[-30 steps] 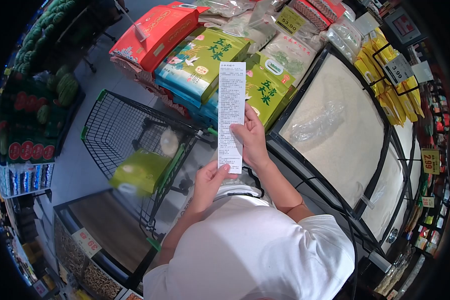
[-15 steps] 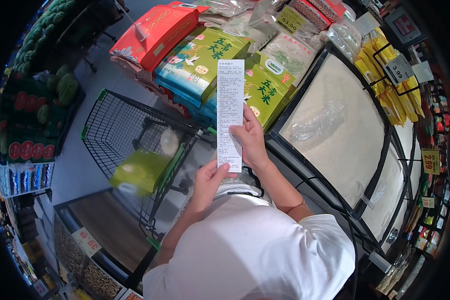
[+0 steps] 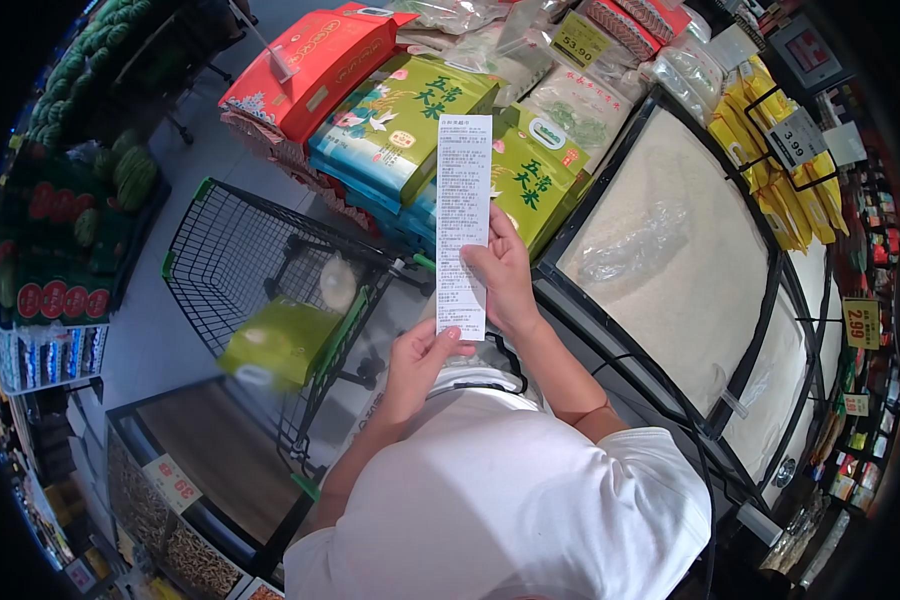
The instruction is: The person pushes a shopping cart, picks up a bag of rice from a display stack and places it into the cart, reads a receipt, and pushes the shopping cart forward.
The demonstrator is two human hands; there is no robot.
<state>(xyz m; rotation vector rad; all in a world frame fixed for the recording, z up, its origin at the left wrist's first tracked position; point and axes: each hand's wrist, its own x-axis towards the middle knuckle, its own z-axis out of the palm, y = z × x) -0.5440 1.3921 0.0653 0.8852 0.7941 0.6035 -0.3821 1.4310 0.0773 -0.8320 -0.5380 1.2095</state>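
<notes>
A long white paper receipt (image 3: pixel 464 215) with dense printed lines is held upright in front of me. My left hand (image 3: pixel 422 365) pinches its bottom end between thumb and fingers. Higher up, my right hand (image 3: pixel 505 270) grips the right edge, thumb in front and fingers behind. Beyond the paper lie green rice bags (image 3: pixel 400 130), partly covered by it. To the left stands a black wire shopping cart (image 3: pixel 240 235) with green trim. Inside it are a green package (image 3: pixel 280 345) and a pale bagged item (image 3: pixel 338 283).
On the right is a black-framed bin of pale grain (image 3: pixel 660 260) with a crumpled plastic bag on it. A red rice bag (image 3: pixel 320 65) sits atop the stack. Yellow packets (image 3: pixel 780 180) hang at the far right. A dark-topped bin (image 3: pixel 220 450) stands lower left.
The receipt has shifted very slightly up and to the right, together with both hands. Both keep their hold, and the surroundings look the same.
</notes>
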